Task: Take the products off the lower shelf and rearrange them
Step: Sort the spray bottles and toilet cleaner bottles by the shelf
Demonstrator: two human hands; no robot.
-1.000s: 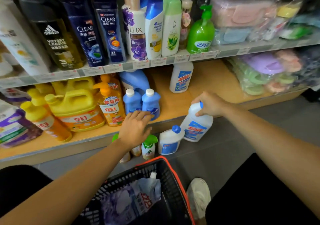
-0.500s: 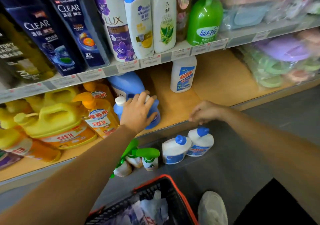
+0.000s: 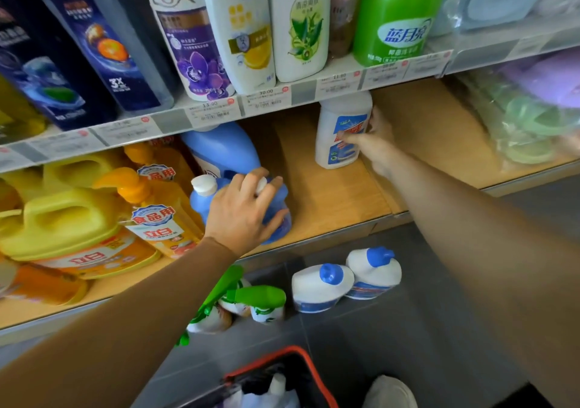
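On the lower shelf (image 3: 329, 194) of a shop aisle, a person's left hand (image 3: 248, 210) clamps down over a blue bottle (image 3: 282, 216) near the front edge. The fingers spread and curl round its shoulders, and its white cap shows between two of them. A twin bottle (image 3: 199, 203) touches the gripped one just left of the hand, cap uncovered. A big blue jug (image 3: 222, 153) stands directly behind the hand, and an orange pump bottle (image 3: 157, 213) and yellow jugs (image 3: 69, 219) crowd the boards further left. Deeper in and to the right, across a bare stretch of wood, the right hand (image 3: 373, 137) holds an upright white bottle (image 3: 340, 137). The thumb lies across its blue-and-red label, the fingers wrap the far side, and the base sits on the shelf. The bottle's top is hidden behind the price strip of the upper shelf (image 3: 282, 97), which carries shampoo above both hands. Below the two arms, on the grey floor, two blue-capped white bottles (image 3: 345, 282) stand touching each other. Green-topped sprays (image 3: 260, 301) cluster beside them under the left forearm. A red-rimmed basket (image 3: 301, 357) sits nearest the camera, beneath both wrists, with pale packaging inside it.
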